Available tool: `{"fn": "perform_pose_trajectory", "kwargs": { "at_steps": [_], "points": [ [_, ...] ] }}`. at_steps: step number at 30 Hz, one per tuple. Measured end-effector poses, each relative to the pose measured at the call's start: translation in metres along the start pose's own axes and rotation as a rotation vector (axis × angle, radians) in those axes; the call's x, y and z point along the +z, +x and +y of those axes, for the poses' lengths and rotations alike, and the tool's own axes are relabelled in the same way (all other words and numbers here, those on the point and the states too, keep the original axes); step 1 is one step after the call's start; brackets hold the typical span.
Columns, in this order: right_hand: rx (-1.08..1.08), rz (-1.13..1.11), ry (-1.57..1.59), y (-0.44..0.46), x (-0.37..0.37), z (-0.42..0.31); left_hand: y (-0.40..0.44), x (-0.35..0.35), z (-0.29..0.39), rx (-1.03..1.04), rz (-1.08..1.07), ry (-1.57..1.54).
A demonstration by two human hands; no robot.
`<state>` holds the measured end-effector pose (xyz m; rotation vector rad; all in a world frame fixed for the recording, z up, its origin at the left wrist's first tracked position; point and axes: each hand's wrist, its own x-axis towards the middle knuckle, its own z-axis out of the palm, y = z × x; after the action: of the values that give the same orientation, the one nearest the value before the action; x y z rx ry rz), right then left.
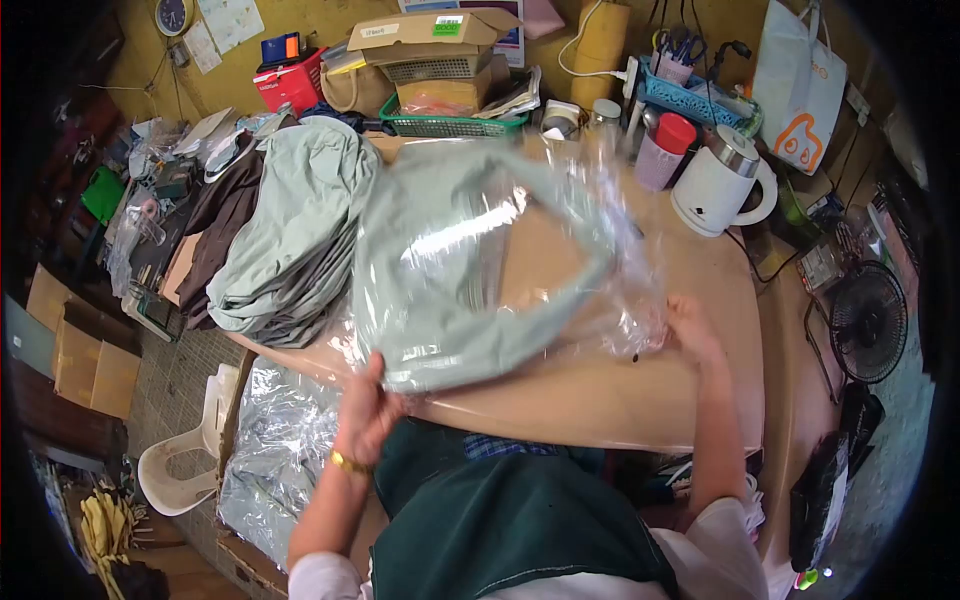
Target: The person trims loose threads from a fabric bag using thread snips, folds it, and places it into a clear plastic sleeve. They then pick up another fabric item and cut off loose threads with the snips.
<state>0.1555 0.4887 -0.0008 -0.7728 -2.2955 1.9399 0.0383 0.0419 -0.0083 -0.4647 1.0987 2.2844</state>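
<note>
A pale green cloth bag (pixel 425 265) with a wide looped strap lies inside a clear plastic bag (pixel 635 250), slightly blurred, over the table in front of me. My left hand (pixel 370 410) grips the near left corner of the package, thumb on top and fingers underneath. At the right, my right hand (pixel 693 328) pinches the loose end of the clear plastic, past the strap. Directly left of the package rests a pile of similar pale green cloth bags (pixel 300 220), with dark brown cloth (pixel 225 210) beside it.
A white electric kettle (pixel 712 185) and a pink cup with red lid (pixel 665 150) stand at the table's back right. Behind are a green basket (pixel 450 125) and cardboard box (pixel 435 35). Plastic-wrapped packages (pixel 275 470) fill a carton below left. A black fan (pixel 868 322) stands right.
</note>
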Motion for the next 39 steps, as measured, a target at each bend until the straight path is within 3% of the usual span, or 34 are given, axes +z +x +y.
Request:
{"fn": "perform_pose_trajectory", "kwargs": {
  "at_steps": [1, 2, 4, 5, 6, 8, 10, 13, 14, 15, 16, 17, 18, 19, 20, 21, 23, 25, 26, 28, 29, 30, 31, 32, 33, 35, 36, 38, 39],
  "points": [
    [0.055, 0.062, 0.069, 0.000, -0.002, 0.032, 0.004, -0.023, -0.024, 0.069, 0.041, -0.103],
    [0.062, 0.063, 0.071, -0.015, 0.004, 0.037, 0.003, -0.042, -0.033, 0.012, 0.026, -0.147],
    [-0.147, 0.430, 0.584, -0.043, 0.025, 0.028, -0.012, -0.034, -0.033, 0.020, 0.047, -0.159],
    [-0.136, 0.433, 0.582, -0.050, 0.051, 0.026, -0.019, -0.031, -0.033, 0.030, 0.067, -0.167],
    [-0.354, 0.499, 0.352, -0.056, 0.086, 0.021, -0.015, -0.033, -0.037, 0.046, 0.041, -0.114],
    [-0.571, 0.562, 0.117, -0.058, 0.096, 0.016, -0.005, -0.038, -0.044, 0.073, 0.051, -0.076],
    [0.051, 0.120, -0.226, -0.055, 0.065, 0.017, -0.002, -0.046, -0.046, 0.099, 0.060, -0.036],
    [0.024, 0.339, 0.082, -0.058, -0.021, 0.069, -0.016, -0.078, -0.040, 0.071, -0.005, 0.002],
    [0.037, 0.437, 0.175, -0.071, -0.040, 0.075, -0.027, -0.088, -0.041, 0.116, 0.062, 0.024],
    [-0.147, 0.664, -0.027, -0.079, -0.074, 0.109, -0.034, -0.092, -0.037, 0.164, 0.127, 0.043],
    [-0.337, 0.885, -0.232, -0.079, -0.097, 0.136, -0.046, -0.083, -0.020, 0.304, 0.290, 0.126],
    [-0.393, 1.001, -0.268, -0.092, -0.088, 0.104, -0.061, -0.070, -0.002, 0.438, 0.459, 0.210],
    [-0.444, 1.115, -0.307, -0.115, -0.061, 0.051, -0.069, -0.060, 0.007, 0.781, 0.538, 0.629],
    [-0.578, 1.035, -0.255, -0.127, -0.023, 0.009, -0.073, -0.049, 0.015, 1.118, 0.590, 1.063],
    [-0.709, 0.956, -0.195, -0.134, 0.022, -0.025, -0.075, -0.035, 0.024, 1.146, 0.456, 1.356],
    [-0.706, 0.958, -0.192, -0.135, 0.066, -0.049, -0.072, -0.020, 0.030, 1.162, 0.306, 1.643],
    [-1.047, -0.092, -0.735, -0.134, 0.136, -0.085, -0.049, 0.026, 0.020, 1.122, 0.011, 1.959],
    [-1.128, -0.167, -0.957, -0.112, 0.175, -0.067, -0.008, 0.032, -0.002, 0.902, -0.081, 2.185],
    [-0.740, -0.185, -1.185, -0.094, 0.164, -0.059, 0.007, 0.023, -0.012, 0.912, -0.082, 2.191],
    [-0.436, 0.300, -1.376, -0.069, 0.089, 0.000, 0.027, 0.008, -0.027, 0.708, -0.045, 2.113],
    [-0.239, 0.498, -1.434, -0.057, 0.051, 0.030, 0.026, 0.010, -0.029, 0.715, -0.053, 2.111],
    [-0.328, 0.758, -1.716, -0.050, -0.023, 0.111, 0.021, 0.014, -0.028, 0.623, -0.058, 2.096],
    [-0.090, 0.778, -1.550, -0.070, -0.045, 0.085, 0.015, 0.021, -0.027, 0.529, -0.063, 2.081],
    [0.146, 0.811, -1.396, -0.091, -0.066, 0.056, 0.005, 0.035, -0.023, 0.563, -0.053, 2.182],
    [0.074, 1.077, -1.358, -0.107, -0.057, 0.025, -0.003, 0.053, -0.020, 0.563, -0.057, 2.178],
    [-0.582, 0.942, -0.995, -0.128, 0.017, -0.079, -0.011, 0.090, -0.022, 0.827, -0.358, 2.122],
    [-0.801, 0.718, -0.761, -0.126, 0.060, -0.105, -0.005, 0.105, -0.036, 0.909, -0.448, 2.111],
    [-0.769, 0.458, -0.836, -0.092, 0.132, -0.109, 0.022, 0.116, -0.076, 0.992, -0.531, 2.094],
    [-0.748, 0.327, -0.863, -0.075, 0.167, -0.111, 0.039, 0.118, -0.094, 0.945, -0.722, 1.799]
  ]
}}
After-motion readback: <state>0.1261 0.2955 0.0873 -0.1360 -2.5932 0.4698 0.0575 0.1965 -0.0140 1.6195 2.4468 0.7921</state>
